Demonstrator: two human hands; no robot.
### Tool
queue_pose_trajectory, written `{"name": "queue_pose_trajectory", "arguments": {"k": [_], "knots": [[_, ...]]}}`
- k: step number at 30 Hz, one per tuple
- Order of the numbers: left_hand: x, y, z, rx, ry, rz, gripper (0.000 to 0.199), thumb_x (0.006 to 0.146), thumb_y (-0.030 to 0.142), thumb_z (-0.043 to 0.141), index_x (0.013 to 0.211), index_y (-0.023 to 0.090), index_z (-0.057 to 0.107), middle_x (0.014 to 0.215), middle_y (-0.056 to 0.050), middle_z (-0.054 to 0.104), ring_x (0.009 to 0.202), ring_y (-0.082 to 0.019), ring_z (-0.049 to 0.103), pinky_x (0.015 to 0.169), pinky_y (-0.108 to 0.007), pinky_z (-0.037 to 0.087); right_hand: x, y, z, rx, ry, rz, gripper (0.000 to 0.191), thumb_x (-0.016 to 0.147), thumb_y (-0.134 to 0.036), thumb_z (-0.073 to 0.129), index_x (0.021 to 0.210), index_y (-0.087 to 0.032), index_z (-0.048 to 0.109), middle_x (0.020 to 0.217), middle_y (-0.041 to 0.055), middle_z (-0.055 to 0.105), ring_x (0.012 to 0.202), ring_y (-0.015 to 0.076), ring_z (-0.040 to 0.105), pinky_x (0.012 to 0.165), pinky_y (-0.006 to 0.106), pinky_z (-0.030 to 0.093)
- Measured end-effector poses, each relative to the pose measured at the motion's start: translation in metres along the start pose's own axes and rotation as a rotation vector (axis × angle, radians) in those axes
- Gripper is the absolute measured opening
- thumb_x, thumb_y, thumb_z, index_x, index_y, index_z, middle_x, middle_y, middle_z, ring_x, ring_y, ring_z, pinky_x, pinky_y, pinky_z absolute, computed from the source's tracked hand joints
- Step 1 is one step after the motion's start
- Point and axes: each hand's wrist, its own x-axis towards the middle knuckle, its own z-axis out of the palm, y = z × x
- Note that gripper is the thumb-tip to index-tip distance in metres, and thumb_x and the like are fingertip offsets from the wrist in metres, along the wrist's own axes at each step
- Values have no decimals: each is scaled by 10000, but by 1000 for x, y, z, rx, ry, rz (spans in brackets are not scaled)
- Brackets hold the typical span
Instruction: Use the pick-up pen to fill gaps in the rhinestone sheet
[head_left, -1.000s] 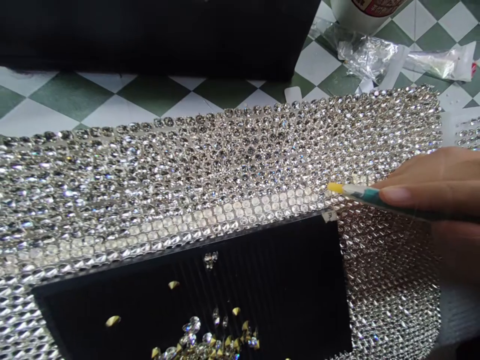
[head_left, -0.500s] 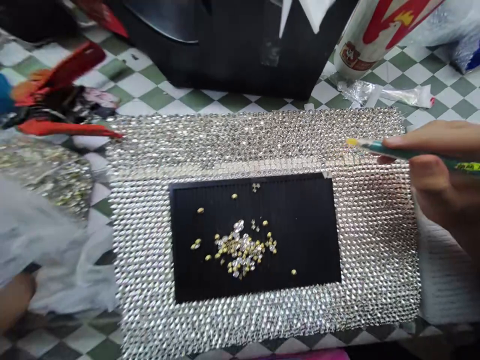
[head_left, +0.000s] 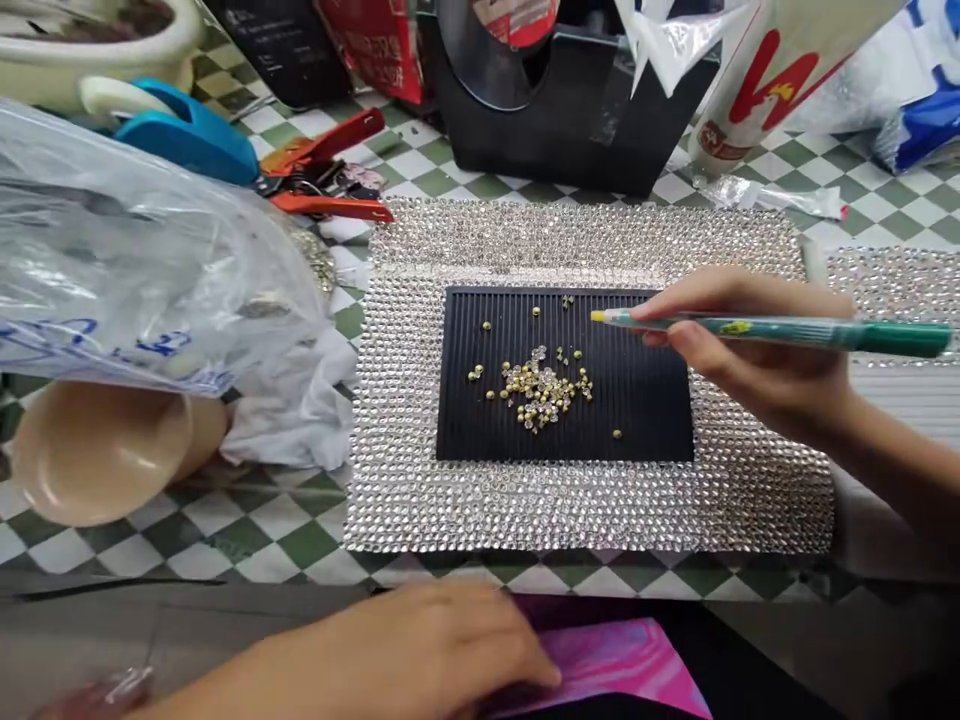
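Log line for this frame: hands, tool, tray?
right hand: holds green pick-up pen, yellow tip over black ridged tray | tray: loose rhinestones, on rhinestone sheet | left hand: at pink marbled sheet

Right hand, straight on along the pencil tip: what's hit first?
Likely a lone gold-backed rhinestone on the black ribbed tray, ahead of the green pick-up pencil in the right hand; height above tray unclear, so it may pass over.

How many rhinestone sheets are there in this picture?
Three: a large one under the black tray, one at right edge, one mostly under the plastic bag; others may be hidden.
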Motion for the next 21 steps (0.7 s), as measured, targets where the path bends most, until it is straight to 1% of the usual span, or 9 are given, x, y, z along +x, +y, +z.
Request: {"name": "queue_pose_trajectory", "arguments": {"k": [1, 3, 4, 7, 10, 13, 17, 19, 21], "knots": [[7, 0, -4, -68, -69, -41, 313, 1016, 179, 347, 1235, 224, 566, 1146, 22, 704, 994, -66, 634, 885, -116, 514, -1, -1, 2, 37, -12, 33, 165, 932, -197, 608, 1034, -278, 710, 1012, -28, 758, 877, 101, 707, 802, 250, 562], [21, -1, -6, -34, -63, 25, 329, 1011, 153, 338, 1249, 184, 563, 1203, -4, 699, 1088, -108, 617, 999, -186, 492, -4, -2, 6, 87, -21, 92, 150, 928, -244, 614, 1026, -301, 712, 985, -29, 752, 843, 125, 709, 774, 278, 568], [26, -1, -2, 28, -19, 102, 317, 1019, 184, 351, 1248, 164, 570, 1221, -18, 698, 1111, -131, 611, 1026, -215, 484, -6, -1, 6, 105, -27, 113, 146, 923, -262, 618, 1024, -309, 713, 970, -28, 750, 822, 138, 710, 749, 291, 569], [37, -7, 21, 221, 74, 276, 285, 1019, 183, 397, 1196, 129, 613, 1265, -40, 692, 1166, -144, 606, 1092, -250, 451, -14, 1, 6, 135, -50, 138, 147, 904, -278, 636, 1027, -311, 709, 935, -24, 745, 772, 152, 710, 671, 298, 563], [41, -18, 45, 373, 56, 276, 356, 1018, 210, 383, 1288, 96, 586, 1412, -62, 609, 1289, -162, 558, 1112, -244, 441, -18, 3, 5, 121, -71, 121, 159, 885, -249, 654, 1030, -291, 703, 921, -21, 743, 743, 135, 710, 615, 262, 561], [44, -26, 56, 531, 28, 305, 405, 1011, 207, 390, 1373, 116, 548, 1496, -29, 538, 1390, -138, 483, 1197, -216, 359, -17, 2, 4, 92, -112, 98, 172, 880, -212, 650, 1040, -256, 697, 914, -10, 754, 745, 120, 724, 595, 220, 565], [47, -30, 58, 825, 18, 391, 443, 1003, 236, 403, 1427, 191, 521, 1544, 1, 484, 1450, -115, 421, 1248, -213, 316, -10, -1, 3, 79, -227, 86, 211, 904, -227, 611, 1101, -214, 685, 972, 26, 770, 815, 122, 737, 658, 213, 580], [47, -30, 58, 921, -4, 396, 464, 1005, 261, 383, 1456, 245, 488, 1567, 33, 449, 1471, -92, 384, 1259, -202, 299, -9, 0, 3, 91, -257, 99, 215, 911, -232, 594, 1105, -223, 686, 934, 17, 765, 750, 100, 715, 610, 202, 546], [46, -30, 58, 927, -18, 397, 481, 999, 274, 370, 1470, 270, 471, 1578, 52, 430, 1483, -80, 357, 1268, -196, 279, -10, 2, 5, 115, -253, 105, 192, 906, -217, 583, 1064, -232, 692, 850, 2, 747, 652, 79, 668, 554, 199, 504]]}}
